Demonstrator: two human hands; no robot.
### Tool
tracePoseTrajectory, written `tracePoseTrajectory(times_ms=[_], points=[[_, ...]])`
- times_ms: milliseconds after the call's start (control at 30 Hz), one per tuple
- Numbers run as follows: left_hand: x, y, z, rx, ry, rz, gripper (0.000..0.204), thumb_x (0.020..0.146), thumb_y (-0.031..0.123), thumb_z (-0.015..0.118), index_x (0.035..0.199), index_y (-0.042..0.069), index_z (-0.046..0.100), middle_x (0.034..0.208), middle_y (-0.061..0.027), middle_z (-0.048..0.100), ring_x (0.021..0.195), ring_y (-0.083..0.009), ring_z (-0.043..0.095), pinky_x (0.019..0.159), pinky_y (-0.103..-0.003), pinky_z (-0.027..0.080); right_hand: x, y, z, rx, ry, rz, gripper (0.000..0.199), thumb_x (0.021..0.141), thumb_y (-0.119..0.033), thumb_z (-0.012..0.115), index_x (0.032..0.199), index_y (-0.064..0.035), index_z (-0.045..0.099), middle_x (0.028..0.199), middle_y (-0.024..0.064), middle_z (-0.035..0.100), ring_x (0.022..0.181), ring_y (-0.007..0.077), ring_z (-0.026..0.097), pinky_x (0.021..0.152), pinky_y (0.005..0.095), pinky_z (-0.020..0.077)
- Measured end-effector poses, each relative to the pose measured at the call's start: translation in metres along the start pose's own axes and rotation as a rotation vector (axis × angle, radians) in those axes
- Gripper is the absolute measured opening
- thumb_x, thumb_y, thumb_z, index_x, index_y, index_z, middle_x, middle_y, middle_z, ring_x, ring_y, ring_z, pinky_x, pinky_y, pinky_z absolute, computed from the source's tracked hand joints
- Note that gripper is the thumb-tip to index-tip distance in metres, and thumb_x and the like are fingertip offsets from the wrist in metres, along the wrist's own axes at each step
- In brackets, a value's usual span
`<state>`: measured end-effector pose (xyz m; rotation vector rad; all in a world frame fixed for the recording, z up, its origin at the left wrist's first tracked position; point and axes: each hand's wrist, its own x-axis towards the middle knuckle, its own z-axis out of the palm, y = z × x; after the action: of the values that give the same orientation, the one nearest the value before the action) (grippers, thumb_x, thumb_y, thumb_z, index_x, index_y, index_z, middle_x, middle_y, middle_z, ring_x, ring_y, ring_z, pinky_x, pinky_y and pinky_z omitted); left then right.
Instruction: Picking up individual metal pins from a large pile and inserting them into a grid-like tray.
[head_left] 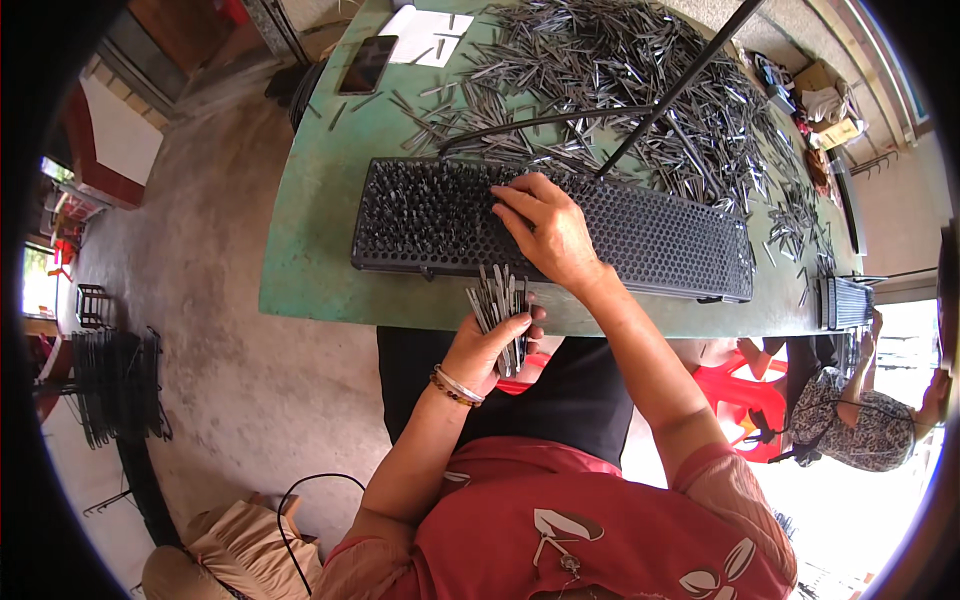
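With my left hand (478, 350) clasping metal strips (488, 305) near the perforated tray (672, 240), I should aim my curled right hand (553, 235), its pinch indiscernible, hole by hole.

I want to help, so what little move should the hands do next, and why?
Probably the right hand should fill another bare hole beside the standing strips: they cover the left part of the black tray, many holes farther right look bare, and the left hand holds a bunch of strips close by.
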<state>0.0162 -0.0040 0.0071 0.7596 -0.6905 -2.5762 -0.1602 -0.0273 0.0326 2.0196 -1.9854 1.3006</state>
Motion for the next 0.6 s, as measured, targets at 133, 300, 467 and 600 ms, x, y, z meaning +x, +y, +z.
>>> tracePoseTrajectory(times_ms=[133,300,467,600], points=[[-0.002,0.002,-0.001,0.045,0.035,0.031,0.027,0.086,0.007,0.06,0.112,0.002,0.055,0.083,-0.0071,0.063,0.07,-0.0147,0.061,0.062,-0.028,0.052,0.0,-0.008,-0.006,-0.083,-0.018,-0.01,0.023,0.082,-0.011,0.065,0.104,-0.0029,0.065,0.095,0.0111,0.057,0.075,0.025,0.06,0.065,0.0326,0.0491],[-0.001,0.002,-0.003,0.094,0.004,0.08,0.026,0.085,0.005,0.062,0.11,0.001,0.056,0.085,-0.0046,0.061,0.074,-0.0145,0.062,0.063,-0.029,0.053,-0.007,-0.015,-0.019,0.056,-0.041,0.107,0.023,0.082,-0.01,0.065,0.105,-0.0051,0.066,0.095,0.0108,0.058,0.075,0.0245,0.06,0.065,0.0325,0.0494],[0.001,0.001,0.0,0.12,0.004,0.089,0.026,0.085,0.005,0.062,0.11,0.0,0.056,0.084,-0.0048,0.061,0.073,-0.0148,0.062,0.063,-0.029,0.053,-0.002,-0.002,-0.014,-0.023,-0.047,-0.057,0.019,0.083,-0.009,0.065,0.101,-0.0034,0.066,0.094,0.0098,0.059,0.075,0.0234,0.061,0.065,0.0327,0.0494],[-0.003,0.003,0.002,0.092,0.032,0.124,0.026,0.085,0.005,0.062,0.109,-0.001,0.057,0.085,-0.0055,0.062,0.074,-0.0152,0.063,0.064,-0.029,0.054,-0.006,-0.017,-0.032,0.176,-0.073,0.289,0.016,0.082,-0.012,0.068,0.093,0.0002,0.067,0.083,0.0087,0.062,0.07,0.0148,0.061,0.06,0.027,0.0469]])
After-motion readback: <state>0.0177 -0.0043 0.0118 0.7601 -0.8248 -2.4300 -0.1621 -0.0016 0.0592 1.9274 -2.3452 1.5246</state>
